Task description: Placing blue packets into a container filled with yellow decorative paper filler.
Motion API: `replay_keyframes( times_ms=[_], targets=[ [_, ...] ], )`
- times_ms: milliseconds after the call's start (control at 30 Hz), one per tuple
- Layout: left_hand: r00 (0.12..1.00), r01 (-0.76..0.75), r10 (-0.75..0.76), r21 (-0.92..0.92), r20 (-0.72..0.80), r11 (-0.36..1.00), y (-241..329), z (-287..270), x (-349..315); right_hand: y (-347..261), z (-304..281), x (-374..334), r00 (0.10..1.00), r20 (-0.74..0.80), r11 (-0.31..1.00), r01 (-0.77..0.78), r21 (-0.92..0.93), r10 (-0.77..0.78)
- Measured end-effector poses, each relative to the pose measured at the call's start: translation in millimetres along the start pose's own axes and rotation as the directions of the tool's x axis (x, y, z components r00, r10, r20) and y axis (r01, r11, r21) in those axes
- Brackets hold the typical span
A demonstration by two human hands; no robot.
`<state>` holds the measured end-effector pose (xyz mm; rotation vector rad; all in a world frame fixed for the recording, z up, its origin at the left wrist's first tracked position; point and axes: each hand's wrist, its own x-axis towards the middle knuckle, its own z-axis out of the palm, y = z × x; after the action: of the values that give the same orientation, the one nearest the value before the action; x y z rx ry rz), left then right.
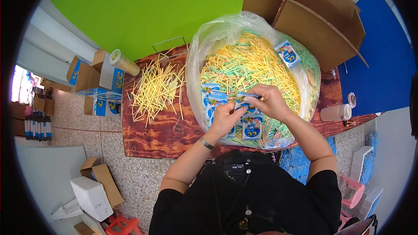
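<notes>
A small blue and white packet (244, 97) is pinched between both my hands at the front of a large clear plastic bag (199, 43). My left hand (224, 118) grips its lower left side, fingers closed. At its upper right, my right hand (271, 101) holds it with thumb and fingers. The bag is full of short yellow and green sticks (248, 67), which look like straws. Matching packets (210, 89) overlap on the sticks beside my left hand, and another packet (252, 131) lies just below my hands. One more packet (287, 54) rests at the bag's far right.
The bag stands on a red-brown wood-patterned table (150, 146). Left of it lies a loose pile of longer yellow sticks (156, 89) with a clear cup (124, 62) behind. A bottle (336, 112) lies at the right. Open cardboard boxes (320, 21) stand at the back right.
</notes>
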<state>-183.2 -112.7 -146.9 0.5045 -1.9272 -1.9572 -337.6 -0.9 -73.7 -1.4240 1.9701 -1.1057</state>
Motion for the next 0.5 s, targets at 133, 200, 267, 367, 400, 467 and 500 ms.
replay_keyframes(
  times_ms=[133, 200, 267, 367, 400, 467, 500],
  targets=[
    [0.989, -0.003, 0.008, 0.032, -0.146, 0.999, -20.2, -12.2, 13.8, 7.8, -1.2, 29.2, 0.976, 0.092, 0.976, 0.203, -0.074, -0.196],
    [0.977, 0.008, 0.002, 0.046, -0.213, 0.999, -20.7, -20.4, 21.2, 30.8, -12.0, 56.5, 0.986, 0.098, 0.989, 0.126, 0.083, -0.134],
    [0.98, 0.022, -0.01, 0.058, -0.2, 0.998, -24.4, -30.6, 23.0, 62.6, -26.3, 99.8, 0.994, 0.054, 0.994, 0.095, 0.05, -0.098],
    [0.98, 0.044, -0.035, 0.044, -0.197, 0.998, -28.4, -32.5, 24.6, 126.4, -36.0, 174.7, 0.999, 0.006, 0.773, 0.039, -0.633, -0.046],
    [0.978, 0.055, -0.043, 0.054, -0.206, 0.997, -25.5, -33.2, 24.8, 141.9, -29.7, 191.1, 0.999, 0.011, 0.774, 0.046, -0.631, -0.05],
    [0.978, 0.07, -0.051, 0.09, -0.203, 0.993, -13.0, -34.9, 26.6, 168.4, -20.2, 215.8, 1.0, 0.024, 0.473, 0.026, -0.881, -0.008],
    [0.978, 0.067, -0.047, 0.091, -0.206, 0.994, -14.8, -36.1, 27.4, 181.8, -16.4, 224.6, 1.0, 0.024, 0.471, 0.027, -0.882, -0.013]
  ],
)
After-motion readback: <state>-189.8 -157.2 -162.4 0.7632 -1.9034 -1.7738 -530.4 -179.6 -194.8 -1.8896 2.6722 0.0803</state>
